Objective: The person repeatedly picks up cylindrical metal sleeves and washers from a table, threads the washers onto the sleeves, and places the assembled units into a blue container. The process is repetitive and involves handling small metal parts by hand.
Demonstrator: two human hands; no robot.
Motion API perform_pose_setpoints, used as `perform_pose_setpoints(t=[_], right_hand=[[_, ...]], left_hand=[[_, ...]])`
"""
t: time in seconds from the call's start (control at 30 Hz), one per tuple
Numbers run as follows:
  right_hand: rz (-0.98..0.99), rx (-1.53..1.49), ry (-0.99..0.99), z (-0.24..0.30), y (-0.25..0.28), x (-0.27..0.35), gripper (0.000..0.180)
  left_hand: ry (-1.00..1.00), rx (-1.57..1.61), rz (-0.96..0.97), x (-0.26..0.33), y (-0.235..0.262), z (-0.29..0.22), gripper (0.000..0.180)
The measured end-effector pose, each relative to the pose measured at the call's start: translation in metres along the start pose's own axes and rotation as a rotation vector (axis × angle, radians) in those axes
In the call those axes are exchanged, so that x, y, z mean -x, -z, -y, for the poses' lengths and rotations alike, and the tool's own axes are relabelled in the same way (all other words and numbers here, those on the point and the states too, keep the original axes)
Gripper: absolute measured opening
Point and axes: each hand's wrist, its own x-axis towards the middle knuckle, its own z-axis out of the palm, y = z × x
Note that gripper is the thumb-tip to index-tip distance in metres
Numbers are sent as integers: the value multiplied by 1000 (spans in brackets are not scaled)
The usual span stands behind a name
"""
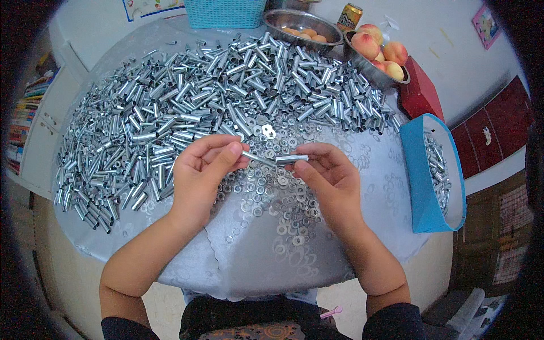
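Pinching slim silvery metal rod (259,158) in left hand (205,175), wider silvery metal tube (292,159) in right hand (334,181), nearly end to end above flat silvery metal washers (298,240) on grey cloth-covered desk (377,187). Could slip from fingertip holds (smooth metal), or jam through crooked alignment.

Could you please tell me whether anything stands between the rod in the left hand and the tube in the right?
Nothing visible does: the rod in the left hand appears to reach the end of the tube in the right hand, and washers lie on the tablecloth beneath.
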Motion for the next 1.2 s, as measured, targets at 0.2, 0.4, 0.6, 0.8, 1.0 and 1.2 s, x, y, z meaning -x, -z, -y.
perform_pose_setpoints(t=[0.2,0.4,0.6,0.8,1.0,1.2], right_hand=[[13,0,-54,2,-2,1,22],[27,-18,-53,2,0,0,22],[47,-30,-81,1,-3,1,23],[87,48,-98,3,-4,6,23],[89,96,-118,1,-2,4,23],[114,110,-102,2,0,3,24]], left_hand=[[-23,2,-10,0,1,2,19],[-34,10,-16,-2,3,4,17],[-3,17,114,6,1,7,18],[104,-111,226,13,0,8,16],[85,-51,279,12,2,13,15],[126,-25,320,9,2,11,12]])
